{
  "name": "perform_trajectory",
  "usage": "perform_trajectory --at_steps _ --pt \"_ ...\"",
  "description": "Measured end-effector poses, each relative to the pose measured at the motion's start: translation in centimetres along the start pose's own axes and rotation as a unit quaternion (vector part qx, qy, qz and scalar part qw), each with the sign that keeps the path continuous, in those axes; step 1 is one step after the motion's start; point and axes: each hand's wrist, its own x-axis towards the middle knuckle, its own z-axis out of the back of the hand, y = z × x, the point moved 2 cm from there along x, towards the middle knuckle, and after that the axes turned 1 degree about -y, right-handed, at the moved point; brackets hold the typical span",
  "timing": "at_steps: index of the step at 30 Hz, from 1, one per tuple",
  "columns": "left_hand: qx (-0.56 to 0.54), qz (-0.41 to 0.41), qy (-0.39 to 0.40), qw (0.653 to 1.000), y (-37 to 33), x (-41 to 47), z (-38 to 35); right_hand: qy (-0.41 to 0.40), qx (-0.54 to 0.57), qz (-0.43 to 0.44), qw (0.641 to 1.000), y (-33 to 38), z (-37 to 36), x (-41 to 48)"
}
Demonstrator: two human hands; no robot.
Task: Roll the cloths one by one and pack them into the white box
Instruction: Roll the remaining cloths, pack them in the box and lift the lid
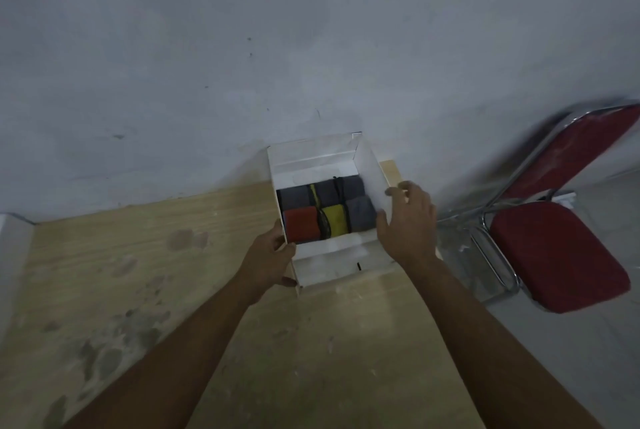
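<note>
The white box (pixel 313 158) stands on the wooden table against the wall, its top open. Inside lie several rolled cloths in two rows: an orange roll (pixel 300 224), a yellow roll (pixel 335 221) and a grey roll (pixel 360 212) in front, dark grey rolls (pixel 325 191) behind. My left hand (pixel 270 255) grips the box's front left corner, thumb over the wall's edge. My right hand (pixel 408 221) lies against the outside of the box's right wall with relaxed, spread fingers.
The wooden table (pixel 173 290) is stained on its left part and ends at the grey wall (pixel 242 65). A red folding chair (pixel 554 248) with a chrome frame stands to the right, beside the table's edge.
</note>
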Motion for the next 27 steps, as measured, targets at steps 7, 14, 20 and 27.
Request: perform_trajectory --at_steps 7,14,20,27 --pt "0.030 -0.015 -0.008 0.999 0.7 -3.4 2.5 0.132 0.178 -0.123 0.967 -0.3 -0.7 -3.8" --pt "0.034 0.005 -0.054 0.998 3.1 -8.9 8.0 0.084 0.190 -0.065 0.976 5.9 -1.3 -8.4" --pt "0.048 0.027 -0.117 0.992 5.7 -14.0 14.5 0.054 0.223 0.014 0.973 13.5 -1.7 -12.7" --pt "0.092 0.009 -0.153 0.984 8.4 -18.9 21.4 0.083 0.271 0.008 0.959 21.2 -2.5 -17.4"
